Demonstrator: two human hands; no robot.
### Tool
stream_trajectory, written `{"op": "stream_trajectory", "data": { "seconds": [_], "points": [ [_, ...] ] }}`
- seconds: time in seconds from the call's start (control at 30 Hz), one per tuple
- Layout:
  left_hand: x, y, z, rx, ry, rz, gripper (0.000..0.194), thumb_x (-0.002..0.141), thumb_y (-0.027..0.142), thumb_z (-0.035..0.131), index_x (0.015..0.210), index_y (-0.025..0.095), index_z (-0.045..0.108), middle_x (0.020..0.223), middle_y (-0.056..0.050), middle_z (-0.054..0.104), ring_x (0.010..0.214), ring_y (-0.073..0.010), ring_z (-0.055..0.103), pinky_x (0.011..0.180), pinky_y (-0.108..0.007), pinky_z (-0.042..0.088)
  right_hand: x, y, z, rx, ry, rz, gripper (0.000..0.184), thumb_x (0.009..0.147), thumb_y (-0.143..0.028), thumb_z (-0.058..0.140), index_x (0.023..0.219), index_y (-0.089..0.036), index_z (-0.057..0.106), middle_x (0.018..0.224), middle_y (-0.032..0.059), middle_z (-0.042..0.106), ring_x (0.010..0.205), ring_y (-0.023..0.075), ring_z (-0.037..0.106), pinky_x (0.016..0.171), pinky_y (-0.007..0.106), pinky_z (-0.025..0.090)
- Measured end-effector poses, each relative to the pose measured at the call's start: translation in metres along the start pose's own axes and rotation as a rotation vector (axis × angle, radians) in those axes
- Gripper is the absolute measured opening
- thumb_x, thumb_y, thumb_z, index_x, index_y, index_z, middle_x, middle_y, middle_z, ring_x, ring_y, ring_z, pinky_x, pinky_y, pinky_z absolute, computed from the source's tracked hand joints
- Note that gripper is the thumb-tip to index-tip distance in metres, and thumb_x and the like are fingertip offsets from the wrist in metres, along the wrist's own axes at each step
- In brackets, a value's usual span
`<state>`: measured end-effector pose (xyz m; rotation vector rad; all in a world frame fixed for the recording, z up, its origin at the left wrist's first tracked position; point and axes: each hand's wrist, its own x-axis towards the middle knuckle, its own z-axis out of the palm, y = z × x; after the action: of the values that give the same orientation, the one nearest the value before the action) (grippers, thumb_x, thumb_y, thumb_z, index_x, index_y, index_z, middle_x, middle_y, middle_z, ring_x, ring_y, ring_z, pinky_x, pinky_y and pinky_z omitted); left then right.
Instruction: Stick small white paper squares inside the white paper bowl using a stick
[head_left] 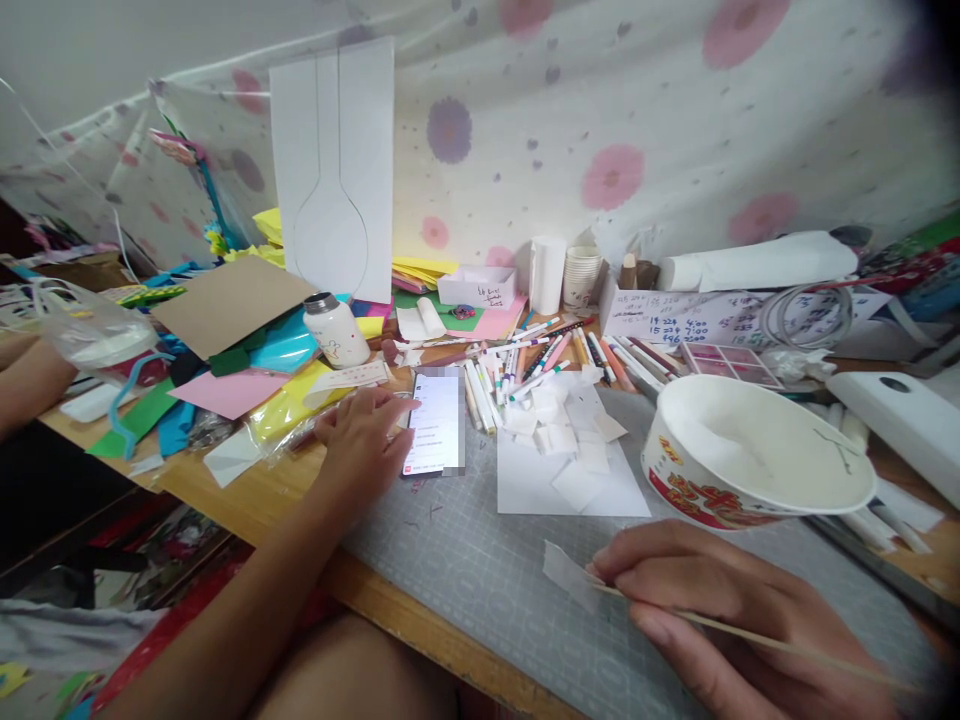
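Fingers of the right hand (720, 585) are closed on a thin stick (757, 635), lower right of the frame, with a translucent white slip (566, 575) right at its tip, just above the grey mat (465, 560). Over to the left hand (360, 440), and its fingers are spread, holding nothing, fingertips at the lit phone (431, 410) near the centre. Between the hands, small white paper squares (555, 440) sit heaped on a white sheet (517, 490); right beside that, the big round tub (658, 470) stands upright. Markers (487, 395) crowd in behind! Left of them on the wooden bench (262, 500), a white bottle (337, 335) stands among coloured papers (225, 395). And at upper left, a tall white board (330, 150) stands upright, showing a drawn long-necked outline.
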<state>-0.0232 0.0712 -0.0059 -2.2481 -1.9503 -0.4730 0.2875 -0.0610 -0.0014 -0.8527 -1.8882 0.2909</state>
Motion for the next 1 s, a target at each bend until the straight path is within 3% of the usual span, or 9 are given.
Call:
{"op": "stream_trajectory", "data": {
  "seconds": [0.23,0.5,0.67,0.87,1.0],
  "points": [
    [-0.011,-0.011,-0.001,-0.012,0.04,-0.016,0.038,0.091,0.022,0.046,0.104,0.026,0.081,0.115,-0.012,0.069,0.114,-0.0349,0.061,0.098,-0.057,0.04,0.009,-0.004,-0.004,-0.025,-0.029,-0.018,0.021,0.088,-0.006,0.061,0.095,-0.025,0.068,0.087,0.0002,0.082,0.072,0.0125,0.081,0.068,0.013,0.065],
    [-0.014,-0.01,0.002,-0.016,-0.003,0.058,0.038,0.087,0.022,0.053,0.114,0.029,0.079,0.117,-0.01,0.07,0.115,-0.0347,0.061,0.101,-0.056,0.04,0.015,-0.01,-0.008,-0.081,-0.033,-0.048,0.016,0.093,-0.01,0.058,0.092,-0.024,0.066,0.083,0.0002,0.082,0.069,0.0118,0.082,0.067,0.012,0.065],
    [-0.014,-0.008,-0.002,-0.032,-0.008,0.041,0.03,0.087,0.023,0.05,0.093,0.026,0.08,0.114,-0.01,0.07,0.117,-0.0347,0.061,0.102,-0.058,0.038,0.011,-0.006,-0.006,-0.061,-0.043,-0.038,0.021,0.088,-0.005,0.059,0.094,-0.023,0.067,0.087,-0.0003,0.082,0.074,0.0098,0.081,0.072,0.01,0.063],
    [-0.014,-0.008,0.0,-0.02,-0.005,0.05,0.038,0.087,0.025,0.051,0.113,0.026,0.079,0.116,-0.012,0.069,0.116,-0.0371,0.061,0.101,-0.059,0.039,-0.002,-0.001,0.0,0.008,0.006,-0.002,0.026,0.083,-0.003,0.058,0.096,-0.023,0.068,0.091,-0.0001,0.081,0.079,0.0091,0.08,0.077,0.01,0.062],
    [-0.015,-0.007,0.0,-0.018,0.001,0.053,0.031,0.088,0.023,0.05,0.094,0.025,0.08,0.111,-0.011,0.07,0.114,-0.0358,0.062,0.102,-0.06,0.038,-0.004,-0.001,0.001,0.01,0.002,-0.003,0.026,0.083,-0.001,0.058,0.095,-0.022,0.069,0.092,0.0007,0.081,0.08,0.0092,0.08,0.078,0.01,0.062]
  ]
}}
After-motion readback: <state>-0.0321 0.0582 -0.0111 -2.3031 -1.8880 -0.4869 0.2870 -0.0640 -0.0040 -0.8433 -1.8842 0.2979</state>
